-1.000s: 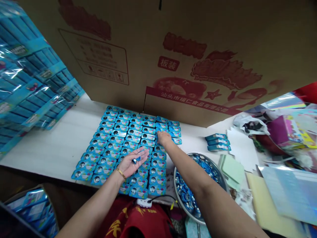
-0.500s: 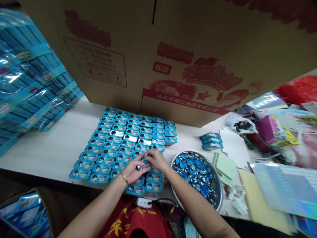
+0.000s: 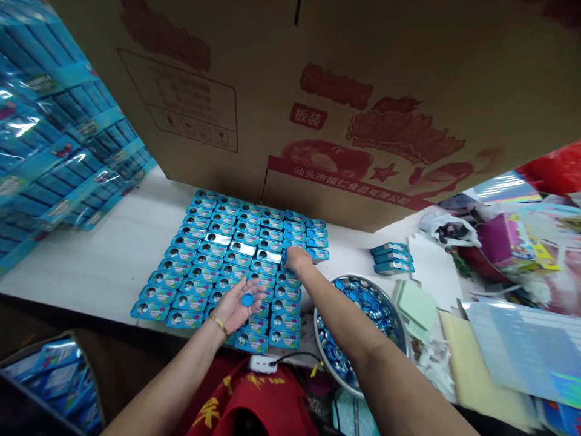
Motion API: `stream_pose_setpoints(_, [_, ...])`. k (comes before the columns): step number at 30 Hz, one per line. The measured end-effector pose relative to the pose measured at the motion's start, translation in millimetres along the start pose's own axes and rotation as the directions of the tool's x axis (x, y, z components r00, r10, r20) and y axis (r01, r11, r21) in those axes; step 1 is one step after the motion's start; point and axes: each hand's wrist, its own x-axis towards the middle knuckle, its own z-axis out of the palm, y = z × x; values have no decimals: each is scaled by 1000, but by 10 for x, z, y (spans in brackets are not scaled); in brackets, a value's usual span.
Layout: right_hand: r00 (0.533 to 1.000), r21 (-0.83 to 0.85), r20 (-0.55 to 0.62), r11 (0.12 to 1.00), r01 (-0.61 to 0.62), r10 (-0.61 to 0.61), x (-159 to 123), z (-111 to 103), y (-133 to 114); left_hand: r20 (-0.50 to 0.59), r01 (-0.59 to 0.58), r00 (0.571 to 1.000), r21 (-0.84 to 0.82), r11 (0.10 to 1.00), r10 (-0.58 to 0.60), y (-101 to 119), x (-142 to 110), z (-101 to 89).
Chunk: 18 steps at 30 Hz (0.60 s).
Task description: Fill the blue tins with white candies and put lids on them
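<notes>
A grid of several small blue tins (image 3: 213, 260) covers the white table (image 3: 104, 260) in front of me. My left hand (image 3: 238, 306) hovers palm up over the near rows, with a small round blue disc (image 3: 247, 299) lying on the open palm. My right hand (image 3: 297, 259) reaches out to the right side of the grid, fingers down on a tin there; whether it pinches anything is hidden. A metal bowl (image 3: 403, 339) full of blue and silver discs sits to the right, partly behind my right forearm.
A big printed cardboard box (image 3: 290, 103) walls off the back. Wrapped blue packs (image 3: 49, 139) are stacked at left. Three stacked tins (image 3: 388, 258), green sheets (image 3: 415, 306), shiny film (image 3: 521, 351) and clutter lie at right. A white charger (image 3: 262, 364) sits at the near edge.
Half a second ago both hands met over the near rows. Now my right hand has gone back out to the grid's right side, and my left palm shows one blue disc.
</notes>
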Motion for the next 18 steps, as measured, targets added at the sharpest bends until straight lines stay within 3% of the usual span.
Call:
stream_pose_setpoints(2, [999, -7, -33, 1000, 28, -28, -114, 16, -2, 30, -8, 1000, -45, 999, 9, 0, 29, 27])
stream_pose_setpoints(4, [981, 48, -136, 988, 146, -139, -333, 106, -47, 52, -11, 999, -73, 997, 15, -3, 57, 59])
stream_pose_setpoints(6, [901, 154, -264, 907, 393, -345, -599, 268, -132, 76, -27, 997, -100, 995, 35, -18, 77, 104])
stream_pose_setpoints(8, [786, 254, -326, 752, 608, -526, -822, 451, -211, 77, -32, 996, -112, 993, 41, -49, 83, 154])
stream_pose_setpoints(10, [755, 353, -361, 669, 654, -547, -927, 582, -214, 62, -24, 998, -106, 994, 30, -84, 71, 188])
stream_pose_setpoints(12, [823, 444, -387, 698, 562, -417, -903, 616, -111, 51, 3, 999, -72, 997, 1, -103, 44, 181])
stream_pose_setpoints(14, [908, 487, -349, 784, 385, -230, -795, 561, 48, 35, -1, 999, -35, 999, 2, -97, 8, 127])
stream_pose_setpoints(16, [957, 411, -268, 884, 221, -115, -662, 465, 165, -18, -30, 999, -1, 1000, 30, -74, -27, 45])
stream_pose_setpoints(18, [979, 238, -180, 961, 138, -95, -542, 376, 169, -79, -70, 994, 15, 997, 71, -54, -60, -37])
